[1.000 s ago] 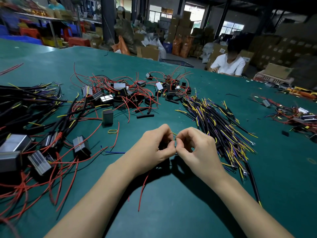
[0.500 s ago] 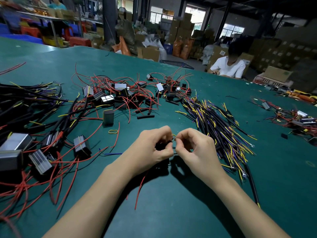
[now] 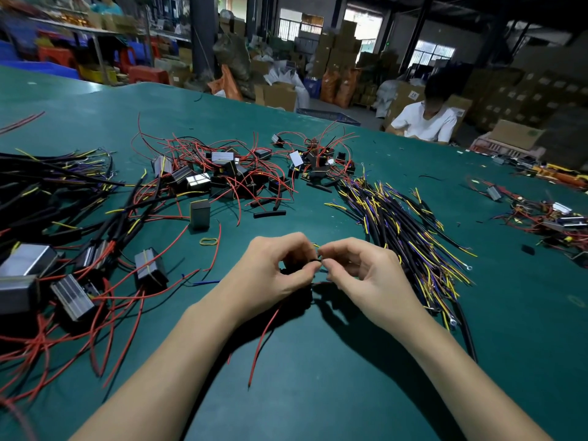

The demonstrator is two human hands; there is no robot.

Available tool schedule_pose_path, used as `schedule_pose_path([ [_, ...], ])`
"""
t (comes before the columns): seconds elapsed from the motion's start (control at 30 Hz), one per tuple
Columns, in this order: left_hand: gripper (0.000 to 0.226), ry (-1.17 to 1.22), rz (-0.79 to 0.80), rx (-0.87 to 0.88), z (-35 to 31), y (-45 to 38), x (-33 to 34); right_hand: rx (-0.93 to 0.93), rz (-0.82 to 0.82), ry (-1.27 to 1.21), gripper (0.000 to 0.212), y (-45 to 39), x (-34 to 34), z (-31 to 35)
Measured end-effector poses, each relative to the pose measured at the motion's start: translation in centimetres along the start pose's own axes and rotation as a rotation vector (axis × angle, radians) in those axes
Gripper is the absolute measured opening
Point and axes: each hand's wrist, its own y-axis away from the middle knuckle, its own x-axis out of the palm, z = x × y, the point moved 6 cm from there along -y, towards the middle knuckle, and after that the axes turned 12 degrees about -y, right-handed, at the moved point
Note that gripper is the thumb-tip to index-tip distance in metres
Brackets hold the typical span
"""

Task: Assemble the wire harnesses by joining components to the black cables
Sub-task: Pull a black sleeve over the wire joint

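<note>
My left hand [image 3: 273,272] and my right hand [image 3: 366,275] meet fingertip to fingertip over the green table [image 3: 318,393]. The left hand grips a small black component [image 3: 288,265], mostly hidden in the curled fingers, and a red wire [image 3: 264,332] trails from under it toward me. The right hand pinches a thin wire end at the component; a black cable [image 3: 467,332] runs out from behind that wrist. A pile of black cables with yellow and purple leads [image 3: 404,224] lies just right of the hands.
Black box components tangled in red wires [image 3: 222,179] lie ahead. Larger silver-faced modules with red wires [image 3: 38,278] crowd the left. A yellow rubber band [image 3: 208,240] and short black sleeves [image 3: 269,214] sit nearby. Another person [image 3: 423,119] works at the far edge.
Both hands stay together at the same spot; the fingertips have closed in slightly on the small part. The trailing red wire has shifted a little.
</note>
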Motion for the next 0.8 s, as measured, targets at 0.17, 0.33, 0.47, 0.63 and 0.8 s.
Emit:
schedule_pose_path([
  [0.17, 0.007, 0.002, -0.001, -0.010, 0.0, 0.0, 0.1, -0.100, 0.001, 0.053, 0.008, -0.1, 0.0, 1.4],
  [0.33, 0.006, 0.009, -0.012, -0.032, -0.3, 0.2, 0.4, -0.113, -0.018, 0.042, 0.013, 0.0, 0.2, 1.9],
  [0.47, 0.009, -0.049, -0.026, -0.008, -0.8, 0.1, 0.3, -0.111, -0.093, 0.080, 0.018, 0.0, 0.4, 1.9],
  [0.63, 0.017, -0.233, -0.009, 0.009, -0.9, 0.1, 0.1, -0.126, -0.157, 0.142, 0.021, 0.2, 1.1, 2.0],
  [0.8, 0.012, -0.090, -0.037, -0.042, -0.6, 0.2, 0.1, -0.088, -0.166, 0.077, 0.022, 0.1, 0.8, 1.5],
])
